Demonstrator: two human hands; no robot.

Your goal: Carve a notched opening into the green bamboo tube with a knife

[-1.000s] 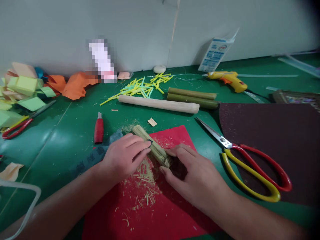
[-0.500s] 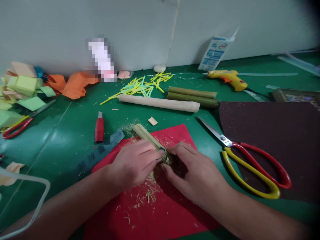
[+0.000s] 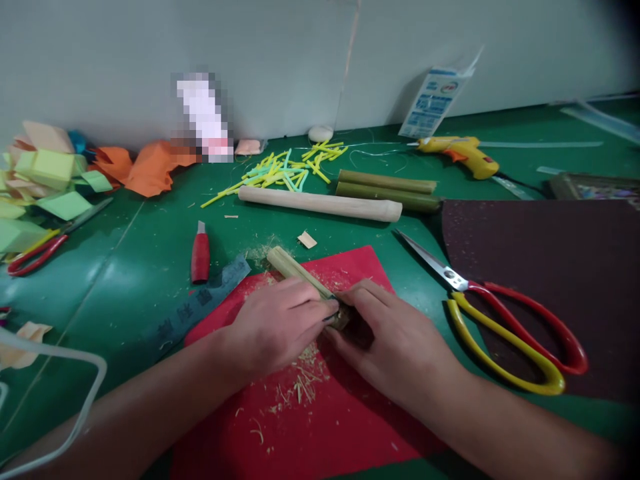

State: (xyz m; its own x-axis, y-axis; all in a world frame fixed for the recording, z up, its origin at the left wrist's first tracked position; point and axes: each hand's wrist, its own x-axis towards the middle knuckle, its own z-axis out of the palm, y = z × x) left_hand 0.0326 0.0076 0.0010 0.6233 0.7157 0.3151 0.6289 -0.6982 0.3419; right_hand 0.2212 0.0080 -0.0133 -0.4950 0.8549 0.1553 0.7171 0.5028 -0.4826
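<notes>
A split bamboo piece (image 3: 295, 267) slants over a red sheet (image 3: 350, 427), its far end sticking out past my left hand. With my left hand (image 3: 285, 320) I pinch a small dark piece (image 3: 330, 317) against the bamboo; it may be folded sandpaper, but most of it is hidden. My right hand (image 3: 385, 327) grips the bamboo's near end, fingers and thumb curled round it. Pale shavings (image 3: 305, 383) lie on the sheet beneath both hands. A torn blue-grey strip with print (image 3: 200, 300) lies left of the sheet, close to a red-handled knife (image 3: 201, 257).
Large red-and-yellow scissors (image 3: 460, 283) lie right of my hands, partly on a dark brown sheet (image 3: 550, 253). Behind are a pale stick (image 3: 320, 203), green bamboo lengths (image 3: 385, 193), cut straws (image 3: 275, 172) and a yellow glue gun (image 3: 465, 153). Folded papers (image 3: 50, 170) crowd the left.
My left fingers have slid slightly right along the bamboo, toward my right hand. My right thumb is tucked further under. The view has shifted slightly.
</notes>
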